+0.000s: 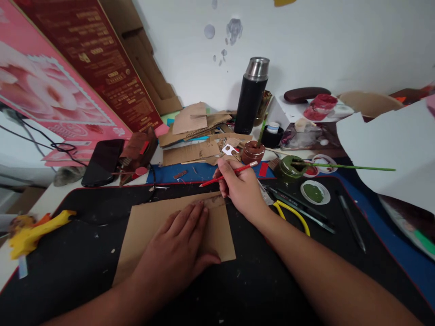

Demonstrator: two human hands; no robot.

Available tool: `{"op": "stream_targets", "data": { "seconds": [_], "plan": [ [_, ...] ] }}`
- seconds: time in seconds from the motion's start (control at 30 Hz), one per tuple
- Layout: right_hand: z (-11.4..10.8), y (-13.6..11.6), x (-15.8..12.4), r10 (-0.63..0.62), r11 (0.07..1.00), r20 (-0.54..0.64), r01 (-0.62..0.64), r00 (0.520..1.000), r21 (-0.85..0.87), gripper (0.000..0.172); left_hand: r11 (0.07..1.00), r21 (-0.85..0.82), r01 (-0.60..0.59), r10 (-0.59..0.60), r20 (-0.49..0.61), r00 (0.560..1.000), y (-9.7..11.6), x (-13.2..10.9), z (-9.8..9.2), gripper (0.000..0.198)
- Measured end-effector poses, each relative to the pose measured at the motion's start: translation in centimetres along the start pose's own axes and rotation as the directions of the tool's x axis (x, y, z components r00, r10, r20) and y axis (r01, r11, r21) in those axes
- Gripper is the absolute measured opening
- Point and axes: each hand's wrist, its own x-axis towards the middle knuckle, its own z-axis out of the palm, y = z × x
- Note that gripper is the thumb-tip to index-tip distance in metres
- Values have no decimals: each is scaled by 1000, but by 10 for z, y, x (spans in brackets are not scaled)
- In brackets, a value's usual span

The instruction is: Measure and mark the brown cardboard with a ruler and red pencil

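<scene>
My left hand (176, 242) lies flat on a sheet of brown cardboard (146, 226), fingers stretched out and pointing up the sheet. By its fingertips runs a dark, see-through strip (214, 202), perhaps a ruler, along the far edge; the hand partly hides it. My right hand (238, 185) is closed around a red pencil (243, 168) with a white eraser end. The pencil's tip points left, above the cardboard's far edge. Scissors with yellow handles (302, 217) lie beside my right wrist, partly covered by it.
A yellow glue gun (37, 235) lies on the black mat (74, 271) at left. Behind are a phone (103, 162), cardboard scraps (190, 151), a brown paint jar (253, 152) and a black flask (250, 99). To the right are a green paint jar (288, 170) and pens (351, 222).
</scene>
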Motion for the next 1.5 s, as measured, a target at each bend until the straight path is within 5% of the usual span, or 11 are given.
{"op": "stream_targets", "data": {
  "seconds": [0.4, 0.97, 1.5],
  "plan": [
    [1, 2, 2, 34, 996, -33, -37, 999, -85, 47, 991, -124, 55, -56, -1, 998, 6, -4, 21, 88],
    [-3, -2, 7, 180, 983, -34, -181, 983, -29, 48, 988, -126, 86, -87, -1, 996, 6, 0, 14, 76],
    [-2, -4, 5, 160, 982, -48, -164, 986, -91, 47, 984, -164, 67, -62, 31, 998, 4, 2, 12, 76]
  ]
}}
